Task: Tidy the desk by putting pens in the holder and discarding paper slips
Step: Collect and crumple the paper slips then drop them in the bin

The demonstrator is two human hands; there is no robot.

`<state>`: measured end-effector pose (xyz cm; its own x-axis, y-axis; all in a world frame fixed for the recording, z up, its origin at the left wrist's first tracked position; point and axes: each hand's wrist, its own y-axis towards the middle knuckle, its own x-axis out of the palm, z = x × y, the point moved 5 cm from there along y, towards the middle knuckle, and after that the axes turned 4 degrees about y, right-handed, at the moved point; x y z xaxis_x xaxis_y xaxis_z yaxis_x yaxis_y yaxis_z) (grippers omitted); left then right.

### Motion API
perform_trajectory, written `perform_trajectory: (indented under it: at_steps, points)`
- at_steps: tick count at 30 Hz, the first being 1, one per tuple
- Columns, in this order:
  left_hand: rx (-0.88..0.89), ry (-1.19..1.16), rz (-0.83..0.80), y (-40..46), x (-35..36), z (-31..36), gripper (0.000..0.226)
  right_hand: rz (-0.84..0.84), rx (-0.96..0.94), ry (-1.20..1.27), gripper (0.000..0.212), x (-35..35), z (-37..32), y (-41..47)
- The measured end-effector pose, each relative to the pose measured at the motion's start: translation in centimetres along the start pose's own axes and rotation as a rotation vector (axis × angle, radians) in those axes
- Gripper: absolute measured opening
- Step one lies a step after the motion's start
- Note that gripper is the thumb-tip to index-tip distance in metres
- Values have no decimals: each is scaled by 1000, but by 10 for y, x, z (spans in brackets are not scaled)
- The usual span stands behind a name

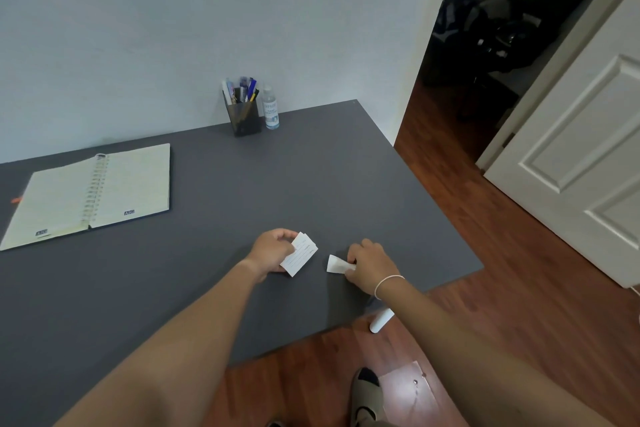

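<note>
Grey desk (214, 288) fills most of the view, set against a pale wall, with red-brown wood floor (519, 288) to its right and a white door (588, 166) standing open beyond that. Nearest, by the desk's front right edge, the right hand (370, 265) rests on the surface, fingers curled and pinching a small white paper slip (336, 263) that lies on the desk; a thin white band circles that wrist. Just left of it, the left hand (273, 250) grips a small stack of lined paper slips (300, 254) between thumb and fingers, the stack tilted just above the desk. Farther back on the left an open spiral notebook (93, 194) lies flat. At the far edge by the wall stands a dark pen holder (244, 118) full of pens (242, 88), with a clear sanitizer bottle (270, 109) just beside it on the right.
</note>
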<state>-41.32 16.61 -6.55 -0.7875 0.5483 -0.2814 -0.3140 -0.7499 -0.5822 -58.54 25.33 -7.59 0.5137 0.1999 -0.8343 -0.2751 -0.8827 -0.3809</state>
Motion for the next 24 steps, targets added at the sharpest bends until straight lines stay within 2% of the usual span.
perform_trajectory:
  at_steps: [3, 7, 10, 13, 17, 21, 24]
  points:
    - [-5, -9, 14, 0, -4, 1, 31, 1, -32, 40, 9, -1, -6, 2]
    - [-12, -9, 19, 1, -8, -1, 32, -60, -60, 154, 19, 0, -13, 6]
    - [-11, -17, 13, 2, -9, 0, 32, -70, -25, 376, 32, 0, -15, 9]
    - [-10, -33, 23, 3, -11, 3, 30, -83, 28, 583, 31, -4, -22, 10]
    - [5, -55, 50, 4, -15, 8, 29, -114, -45, 680, 29, -18, -40, 14]
    - [61, -80, 159, 7, -26, 12, 31, -58, -79, 708, 38, -27, -47, 23]
    - [71, -101, 159, 6, -30, 14, 30, 4, -60, 775, 32, -30, -48, 27]
